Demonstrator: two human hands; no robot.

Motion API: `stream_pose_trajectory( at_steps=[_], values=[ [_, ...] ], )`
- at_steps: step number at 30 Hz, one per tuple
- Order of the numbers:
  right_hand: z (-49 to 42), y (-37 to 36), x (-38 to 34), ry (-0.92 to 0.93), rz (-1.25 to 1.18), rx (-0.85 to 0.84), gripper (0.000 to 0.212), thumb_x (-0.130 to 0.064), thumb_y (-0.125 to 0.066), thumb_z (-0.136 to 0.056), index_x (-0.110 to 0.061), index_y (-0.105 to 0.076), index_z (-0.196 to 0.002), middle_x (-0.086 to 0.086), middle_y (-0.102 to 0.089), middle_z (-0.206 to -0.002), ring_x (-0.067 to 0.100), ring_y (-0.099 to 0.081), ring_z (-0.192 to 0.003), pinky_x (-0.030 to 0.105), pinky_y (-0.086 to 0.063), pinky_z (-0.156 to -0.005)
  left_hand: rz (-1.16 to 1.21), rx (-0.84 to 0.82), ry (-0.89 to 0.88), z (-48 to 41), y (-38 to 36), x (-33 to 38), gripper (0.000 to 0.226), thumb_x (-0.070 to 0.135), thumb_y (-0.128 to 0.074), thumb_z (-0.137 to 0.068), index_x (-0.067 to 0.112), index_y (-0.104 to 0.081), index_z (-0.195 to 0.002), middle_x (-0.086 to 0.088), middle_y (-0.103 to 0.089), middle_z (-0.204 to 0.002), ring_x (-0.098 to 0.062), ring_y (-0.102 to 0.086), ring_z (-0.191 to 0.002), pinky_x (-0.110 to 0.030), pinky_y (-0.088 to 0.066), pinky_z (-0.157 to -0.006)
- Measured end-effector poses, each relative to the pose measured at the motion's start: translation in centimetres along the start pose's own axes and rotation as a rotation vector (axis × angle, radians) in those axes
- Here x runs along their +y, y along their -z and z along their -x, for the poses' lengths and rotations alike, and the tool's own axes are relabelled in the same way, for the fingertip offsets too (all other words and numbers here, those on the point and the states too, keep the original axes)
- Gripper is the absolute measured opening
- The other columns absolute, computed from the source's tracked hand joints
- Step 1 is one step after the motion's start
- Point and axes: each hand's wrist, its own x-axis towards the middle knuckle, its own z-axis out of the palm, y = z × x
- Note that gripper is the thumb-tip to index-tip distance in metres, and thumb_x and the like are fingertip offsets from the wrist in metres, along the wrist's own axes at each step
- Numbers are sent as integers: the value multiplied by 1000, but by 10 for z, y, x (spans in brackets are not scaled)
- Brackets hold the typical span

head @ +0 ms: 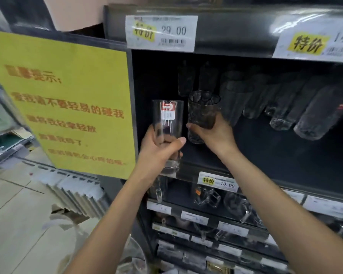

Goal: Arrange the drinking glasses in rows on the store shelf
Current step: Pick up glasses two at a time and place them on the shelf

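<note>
Left hand (160,150) grasps clear labelled glass (167,123), right hand (216,135) grasps dark patterned glass (203,113), both at shelf (265,159) front-left; rowed glasses (281,101) behind, these two apparently unplaced.

Light came from overhead and the front, and the yellow sign (67,99) glowed hard, its red lettering smeared soft. White glare streaked across the plastic over the price tags (160,33) along the upper rail. Inside, the shelf (265,155) sat in deep shadow, near black, and the row of glasses (309,115) at the right dissolved into grey blur, stretched and tilted by the wide lens. The clear glass (168,119) in the left hand (156,149) caught pale highlights; the dark glass (203,111) in the right hand (216,135) almost sank into the gloom. Both forearms were evenly lit. Edges bowed outward, the floor (12,204) washed pale, the whole frame slightly soft
</note>
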Motion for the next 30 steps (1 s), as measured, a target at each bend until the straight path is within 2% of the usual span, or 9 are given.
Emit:
stream_pose_trajectory(
  at_steps=[4, 7, 10, 13, 15, 19, 21, 25, 30],
  values=[
    [-2, -5, -4, -22, 155, 75, 76, -62, -78, -70, -18, -56, -128, -3, -66, -124, 17, -59, -117, 24, -46, -94, -14, -94, -67, -11, 3, 1, 39, 8, -74, -86, 22, -48, -111, -3, -64, -75, -30, -63, -68, -43, -56, -70],
    [-6, -12, -5, -66, 130, 140, 70, -53, -80, -74, -13, -55, -127, 4, -65, -126, 21, -58, -118, 21, -41, -87, 20, -132, -92, -19, 4, 2, 43, 4, -72, -86, 15, -47, -119, 0, -64, -71, -30, -62, -66, -42, -54, -68],
    [-11, -22, -4, -104, 122, 196, 63, -45, -76, -82, -9, -54, -128, 9, -63, -127, 27, -55, -121, 25, -41, -88, 25, -137, -86, -26, 5, -1, 48, 5, -73, -86, 15, -45, -124, 7, -65, -67, -21, -66, -68, -37, -55, -70],
    [-20, -33, 1, -118, 144, 214, 55, -37, -71, -89, -6, -52, -130, 13, -61, -129, 31, -51, -124, 31, -42, -95, 38, -129, -59, -31, 6, -3, 52, 7, -74, -85, 14, -45, -127, 5, -66, -72, -19, -68, -70, -35, -57, -72],
    [-27, -37, 3, -117, 144, 229, 50, -31, -68, -92, -5, -50, -131, 14, -60, -130, 32, -52, -123, 31, -41, -95, 52, -120, -43, -34, 6, -5, 52, 7, -74, -84, 13, -44, -126, 1, -66, -75, -20, -67, -68, -38, -57, -75],
    [-42, -47, 6, -114, 182, 271, 50, -24, -65, -94, -2, -43, -133, 19, -56, -132, 34, -54, -121, 34, -42, -95, 80, -106, -46, -37, 8, -7, 42, 5, -74, -84, 15, -47, -115, -6, -64, -78, -20, -66, -58, -38, -55, -65],
    [-50, -52, 9, -111, 191, 296, 47, -21, -62, -96, -1, -41, -133, 21, -55, -132, 35, -54, -120, 35, -42, -93, 88, -101, -46, -38, 9, -7, 40, 5, -73, -85, 12, -47, -114, -7, -64, -77, -20, -66, -56, -38, -55, -62],
    [-65, -58, 11, -121, 216, 334, 50, -20, -58, -98, 2, -35, -137, 24, -53, -134, 36, -53, -121, 33, -41, -94, 133, -112, -35, -38, 12, -7, 33, 3, -71, -85, 15, -51, -108, -8, -66, -78, -20, -65, -54, -32, -56, -57],
    [-81, -63, 11, -157, 260, 360, 59, -22, -54, -100, 5, -24, -144, 25, -52, -135, 34, -53, -122, 30, -39, -96, 170, -123, -41, -40, 19, -12, 53, 17, -76, -74, -5, -51, -115, -15, -66, -79, -24, -66, -56, -29, -54, -54]
  ],
)
